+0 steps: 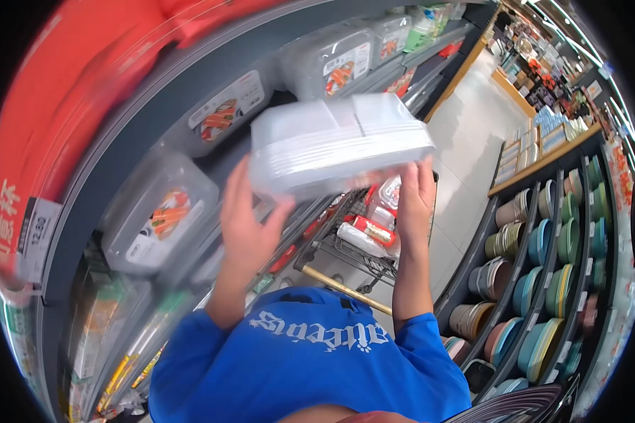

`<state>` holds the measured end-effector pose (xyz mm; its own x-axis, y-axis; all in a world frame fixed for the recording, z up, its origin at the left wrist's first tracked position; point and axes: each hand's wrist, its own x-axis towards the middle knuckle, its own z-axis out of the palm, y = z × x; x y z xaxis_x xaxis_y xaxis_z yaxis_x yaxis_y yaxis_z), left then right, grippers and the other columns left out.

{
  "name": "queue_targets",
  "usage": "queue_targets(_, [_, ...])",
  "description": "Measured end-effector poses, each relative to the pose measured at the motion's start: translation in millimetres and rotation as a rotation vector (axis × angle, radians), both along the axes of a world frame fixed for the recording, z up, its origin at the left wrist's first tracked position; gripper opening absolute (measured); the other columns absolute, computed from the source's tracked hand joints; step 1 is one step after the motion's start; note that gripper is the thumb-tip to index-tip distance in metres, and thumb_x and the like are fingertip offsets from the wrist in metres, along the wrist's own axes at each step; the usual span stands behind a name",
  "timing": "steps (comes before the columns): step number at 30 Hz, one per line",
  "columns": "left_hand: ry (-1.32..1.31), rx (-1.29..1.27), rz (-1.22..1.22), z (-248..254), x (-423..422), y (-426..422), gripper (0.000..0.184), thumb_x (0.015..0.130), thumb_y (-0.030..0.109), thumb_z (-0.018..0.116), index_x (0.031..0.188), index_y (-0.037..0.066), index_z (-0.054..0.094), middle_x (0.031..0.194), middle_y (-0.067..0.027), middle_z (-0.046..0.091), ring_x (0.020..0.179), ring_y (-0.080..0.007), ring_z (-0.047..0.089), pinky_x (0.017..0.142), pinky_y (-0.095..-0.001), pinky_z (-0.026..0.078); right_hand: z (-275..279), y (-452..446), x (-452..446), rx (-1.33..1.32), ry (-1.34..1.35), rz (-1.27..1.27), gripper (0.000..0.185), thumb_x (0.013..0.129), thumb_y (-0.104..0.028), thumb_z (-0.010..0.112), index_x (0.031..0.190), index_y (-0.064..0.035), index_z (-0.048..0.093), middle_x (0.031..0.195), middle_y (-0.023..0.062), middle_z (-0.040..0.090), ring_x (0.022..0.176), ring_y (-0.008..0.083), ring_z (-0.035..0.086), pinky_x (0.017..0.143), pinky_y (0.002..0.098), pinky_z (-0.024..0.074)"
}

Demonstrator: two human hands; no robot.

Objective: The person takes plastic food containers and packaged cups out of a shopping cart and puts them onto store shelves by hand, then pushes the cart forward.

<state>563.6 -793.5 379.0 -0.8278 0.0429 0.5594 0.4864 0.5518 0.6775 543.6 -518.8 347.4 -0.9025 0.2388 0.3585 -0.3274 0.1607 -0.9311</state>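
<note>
A stack of clear plastic food containers [342, 144] is raised in front of the shelf, somewhat blurred. My left hand [249, 218] is at its left end, thumb apart from the fingers. At the right end, my right hand [418, 201] presses its fingers against the lower corner. The stack is held between both hands. Behind it on the shelf are similar packs with orange food pictures on their labels, one at the upper middle [346, 63], one farther left [226, 113] and one at lower left [162, 218].
Beyond my hands stands a shopping cart [331, 278] with red and white packages [374, 230] inside. Shelves of stacked bowls [536, 282] line the right side. A grey tiled aisle [466, 134] runs between the shelves. A price tag [39, 236] hangs at the left.
</note>
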Motion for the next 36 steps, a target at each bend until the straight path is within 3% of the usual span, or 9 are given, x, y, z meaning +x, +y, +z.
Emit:
queue_targets(4, [0.177, -0.079, 0.322, 19, -13, -11, 0.077, 0.080, 0.007, 0.076, 0.147, -0.002, 0.038, 0.133, -0.0247, 0.054, 0.118, -0.0413, 0.055, 0.100, -0.0454, 0.042, 14, -41, -48, -0.045, 0.158, 0.140, 0.045, 0.102, -0.015, 0.052, 0.144, -0.0018, 0.045, 0.127, 0.0100, 0.050, 0.126, 0.0204, 0.049, 0.108, 0.0331, 0.0359])
queue_targets(7, [0.102, -0.117, 0.369, 30, -19, -16, 0.080, 0.083, 0.004, 0.072, 0.151, 0.000, 0.030, 0.132, -0.0256, 0.055, 0.115, -0.0422, 0.056, 0.097, -0.0453, 0.041, 21, -72, -82, -0.157, 0.219, 0.226, 0.050, 0.101, -0.010, 0.052, 0.148, -0.0014, 0.038, 0.143, 0.0149, 0.047, 0.132, 0.0228, 0.049, 0.110, 0.0342, 0.0366])
queue_targets(11, [0.032, -0.234, 0.318, 41, -16, -25, 0.077, 0.086, 0.006, 0.070, 0.151, 0.004, 0.030, 0.137, -0.0293, 0.052, 0.120, -0.0474, 0.054, 0.099, -0.0485, 0.043, 15, -91, -104, -0.206, 0.260, 0.181, 0.051, 0.100, -0.004, 0.051, 0.147, 0.0042, 0.036, 0.146, 0.0166, 0.045, 0.134, 0.0237, 0.047, 0.113, 0.0350, 0.0349])
queue_targets(15, [0.147, -0.435, 0.485, 48, -15, -32, 0.071, 0.085, 0.014, 0.073, 0.147, 0.007, 0.040, 0.128, -0.0191, 0.059, 0.118, -0.0367, 0.057, 0.098, -0.0477, 0.040, 8, -110, -113, -0.370, 0.305, 0.274, 0.051, 0.098, -0.003, 0.051, 0.146, 0.0043, 0.037, 0.143, 0.0179, 0.046, 0.134, 0.0264, 0.047, 0.112, 0.0366, 0.0364])
queue_targets(18, [0.161, -0.580, 0.600, 47, -24, -39, 0.065, 0.085, 0.025, 0.073, 0.141, 0.008, 0.046, 0.131, -0.0140, 0.059, 0.125, -0.0324, 0.053, 0.100, -0.0532, 0.034, 15, -111, -113, 0.120, 0.289, 0.019, 0.057, 0.094, -0.005, 0.056, 0.147, 0.0015, 0.036, 0.138, 0.0189, 0.049, 0.128, 0.0315, 0.050, 0.109, 0.0398, 0.0376])
queue_targets(21, [0.136, -0.655, 0.612, 46, -25, -40, 0.062, 0.085, 0.028, 0.073, 0.138, 0.009, 0.048, 0.133, -0.0104, 0.057, 0.130, -0.0303, 0.048, 0.101, -0.0554, 0.032, 11, -121, -115, 0.286, 0.259, -0.037, 0.062, 0.092, -0.007, 0.060, 0.149, -0.0005, 0.035, 0.137, 0.0194, 0.048, 0.129, 0.0323, 0.048, 0.110, 0.0369, 0.0365])
queue_targets(28, [0.083, -0.697, 0.615, 42, -25, -33, 0.069, 0.083, 0.028, 0.073, 0.144, 0.016, 0.044, 0.144, -0.0056, 0.047, 0.137, -0.0259, 0.041, 0.103, -0.0540, 0.028, 1, -141, -97, 0.523, 0.147, -0.151, 0.086, 0.088, -0.010, 0.067, 0.157, -0.0059, 0.015, 0.148, 0.0206, 0.033, 0.138, 0.0390, 0.032, 0.112, 0.0501, 0.0243])
queue_targets(31, [0.105, -0.676, 0.589, 40, -25, -33, 0.073, 0.083, 0.027, 0.073, 0.147, 0.018, 0.041, 0.146, -0.0071, 0.045, 0.139, -0.0253, 0.039, 0.104, -0.0536, 0.026, -2, -140, -92, 0.594, 0.183, -0.167, 0.094, 0.083, -0.011, 0.074, 0.155, -0.0024, 0.014, 0.145, 0.0226, 0.035, 0.133, 0.0404, 0.036, 0.109, 0.0553, 0.0260])
queue_targets(36, [0.112, -0.702, 0.568, 41, -22, -34, 0.075, 0.083, 0.024, 0.073, 0.150, 0.020, 0.039, 0.149, -0.0090, 0.042, 0.139, -0.0249, 0.038, 0.105, -0.0516, 0.025, 7, -133, -86, 0.488, 0.096, -0.038, 0.092, 0.081, -0.016, 0.077, 0.153, -0.0016, 0.022, 0.141, 0.0226, 0.037, 0.130, 0.0413, 0.037, 0.109, 0.0548, 0.0255])
